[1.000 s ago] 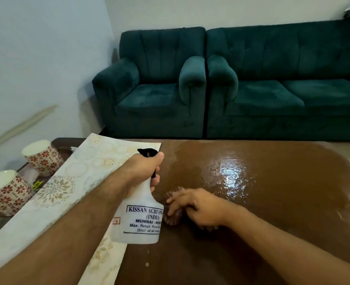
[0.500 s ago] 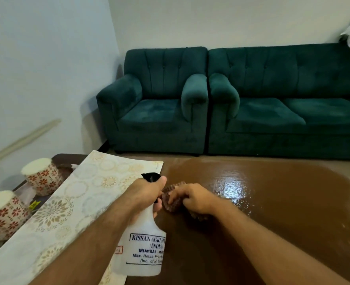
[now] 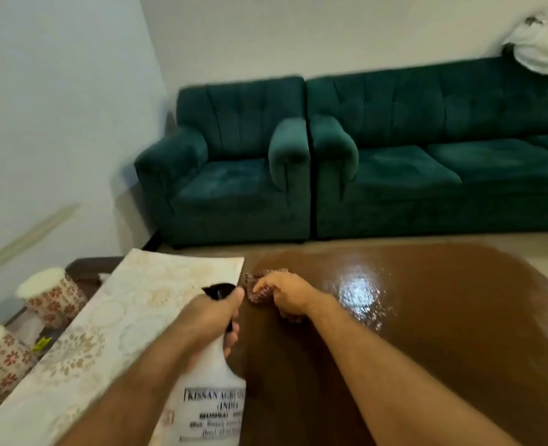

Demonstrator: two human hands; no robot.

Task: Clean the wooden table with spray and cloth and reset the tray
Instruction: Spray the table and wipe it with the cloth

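Item, wiping step: we are pressing the cloth (image 3: 261,289) under our right hand (image 3: 287,292) onto the bench (image 3: 443,317), near its far left, beside the runner (image 3: 115,317). Left hand (image 3: 208,317) is gripping the spray bottle (image 3: 211,391). We judge overlapping strokes toward the wet patch (image 3: 359,292) best.

This is a home living room. A dark green velvet armchair (image 3: 231,175) with tufted back stands at the far left, touching a matching dark green velvet sofa (image 3: 443,156) that runs off to the right, both against a plain pale wall (image 3: 57,107). In the near ground lies a glossy brown wooden table (image 3: 443,333), with a cream floral-patterned runner (image 3: 112,323) along its left side. Two red-flowered white cups (image 3: 49,294) sit at the near left.
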